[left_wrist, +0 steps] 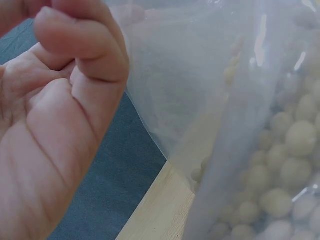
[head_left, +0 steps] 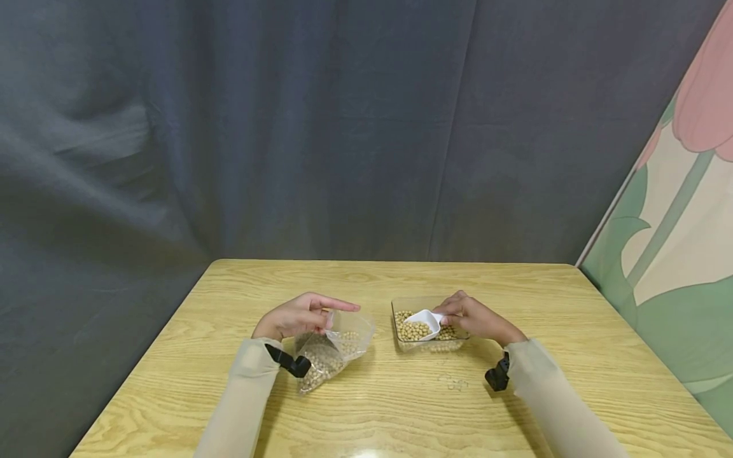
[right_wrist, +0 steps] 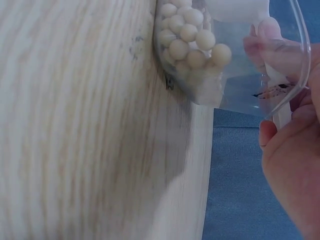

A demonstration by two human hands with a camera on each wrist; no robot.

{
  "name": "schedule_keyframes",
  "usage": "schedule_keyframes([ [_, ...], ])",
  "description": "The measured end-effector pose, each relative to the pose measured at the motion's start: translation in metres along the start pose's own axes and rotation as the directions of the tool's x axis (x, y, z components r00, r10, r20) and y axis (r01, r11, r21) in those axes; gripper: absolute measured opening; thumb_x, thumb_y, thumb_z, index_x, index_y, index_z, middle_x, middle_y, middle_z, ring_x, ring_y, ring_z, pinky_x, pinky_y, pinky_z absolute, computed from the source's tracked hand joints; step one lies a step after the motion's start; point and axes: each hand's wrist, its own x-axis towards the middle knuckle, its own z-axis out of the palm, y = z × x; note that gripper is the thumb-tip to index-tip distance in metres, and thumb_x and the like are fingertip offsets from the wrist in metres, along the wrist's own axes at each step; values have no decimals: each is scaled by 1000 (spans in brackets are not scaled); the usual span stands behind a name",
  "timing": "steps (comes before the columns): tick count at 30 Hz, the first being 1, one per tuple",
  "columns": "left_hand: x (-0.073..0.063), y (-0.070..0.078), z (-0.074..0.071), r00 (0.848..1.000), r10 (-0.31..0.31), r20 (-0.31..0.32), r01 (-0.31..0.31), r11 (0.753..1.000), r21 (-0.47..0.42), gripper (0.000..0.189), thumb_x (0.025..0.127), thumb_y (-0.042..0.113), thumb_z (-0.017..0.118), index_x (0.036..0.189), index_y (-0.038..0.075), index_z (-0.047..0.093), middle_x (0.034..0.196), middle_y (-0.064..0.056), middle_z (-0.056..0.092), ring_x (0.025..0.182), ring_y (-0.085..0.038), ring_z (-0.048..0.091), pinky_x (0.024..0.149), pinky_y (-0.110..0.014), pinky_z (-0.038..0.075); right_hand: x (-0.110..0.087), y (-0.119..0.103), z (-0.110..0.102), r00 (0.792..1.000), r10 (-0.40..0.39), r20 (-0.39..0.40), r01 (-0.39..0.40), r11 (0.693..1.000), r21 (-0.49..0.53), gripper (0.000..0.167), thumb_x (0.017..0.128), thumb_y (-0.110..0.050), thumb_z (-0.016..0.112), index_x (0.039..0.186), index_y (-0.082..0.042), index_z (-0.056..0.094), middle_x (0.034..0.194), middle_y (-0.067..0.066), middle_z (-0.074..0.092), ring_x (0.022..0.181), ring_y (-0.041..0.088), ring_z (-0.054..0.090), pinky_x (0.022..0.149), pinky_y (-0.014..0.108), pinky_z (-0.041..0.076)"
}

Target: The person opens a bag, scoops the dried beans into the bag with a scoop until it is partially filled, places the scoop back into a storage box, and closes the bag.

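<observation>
My left hand (head_left: 301, 315) pinches the rim of a clear plastic bag (head_left: 359, 346) between thumb and fingers, with the index finger stretched out. Soybeans (left_wrist: 292, 165) fill the lower part of the bag, which leans on the table with its mouth towards the right. My right hand (head_left: 476, 318) grips the handle of a white scoop (head_left: 431, 321). Soybeans lie in the scoop, whose bowl is inside a clear rectangular container (head_left: 394, 318) above more soybeans (right_wrist: 189, 32). Through the container's wall, the fingers and scoop handle show in the right wrist view.
The wooden table (head_left: 395, 413) bears both bag and container. Faint marks (head_left: 454, 383) show on its surface in front of the container. A dark curtain (head_left: 343, 127) hangs behind, and a wall with painted flowers (head_left: 681, 254) stands at the right.
</observation>
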Motion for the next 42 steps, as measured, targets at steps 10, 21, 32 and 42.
schedule_keyframes([
  [10,0,-1,-1,1000,6,1,-6,1000,4,47,92,-11,43,139,-11,41,77,6,68,61,-8,47,59,-23,40,0,1,0,1000,19,4,-19,1000,13,31,91,-14,61,117,2,68,113,15,64,95,15,45,78,28,43],
  [21,0,0,0,1000,11,1,-11,1000,8,48,91,-12,42,139,-12,40,76,5,69,62,-7,50,60,-21,43,0,-1,0,999,38,-15,-38,999,24,29,93,-12,60,117,0,68,115,16,65,98,19,46,80,32,42],
  [32,0,0,0,1000,14,2,-14,1000,20,49,91,-13,41,140,-11,40,76,7,69,62,-6,51,59,-23,41,0,1,0,999,38,-32,-36,999,32,29,93,-13,59,117,1,68,117,17,64,100,20,46,83,36,41],
  [42,0,0,0,1000,4,-3,-4,1000,11,49,91,-13,41,140,-10,40,77,6,69,60,-9,47,58,-25,38,-2,2,1,997,59,-51,-59,998,1,32,94,-13,57,122,1,65,119,17,62,104,24,46,86,41,43],
])
